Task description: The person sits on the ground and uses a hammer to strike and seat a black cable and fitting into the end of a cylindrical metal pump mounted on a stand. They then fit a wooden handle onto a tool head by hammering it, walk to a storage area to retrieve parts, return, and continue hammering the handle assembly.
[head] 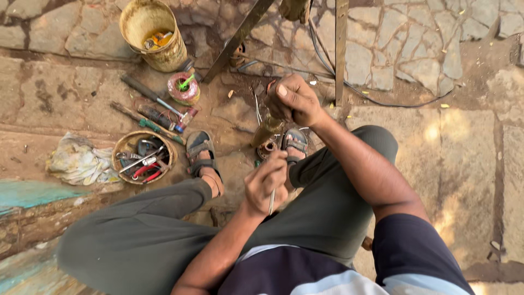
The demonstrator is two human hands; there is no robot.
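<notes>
Person sits low on stone paving, knees apart, feet in grey sandals. Right hand (pixel 295 100) is out front, fingers curled tight round the top of a brownish cylindrical part (pixel 266 130) that slants down toward the ground between the feet — lower end sits right by a small ring-shaped piece (pixel 268 147) next to the right sandal (pixel 295 143). Left hand (pixel 266 183) is closer to the body, fingers bunched, pinching a thin metal rod (pixel 272 201) that pokes down below the fist; what kind of tool it is can't be told. The two hands are near each other but not touching.

To the left of the left sandal (pixel 200 150): a round shallow basket (pixel 121 147) w/ pliers, spanners and red-handled tools inside. Beside it a crumpled rag (pixel 79 161). Above the basket, a few screwdrivers (pixel 153 104) lie on the ground, plus a spool of reddish wire (pixel 183 87). Further back — a worn yellow bucket (pixel 154 35) w/ odds and ends in it. A dark cable (pixel 349 84) runs across the paving past a metal frame leg (pixel 341 49).
</notes>
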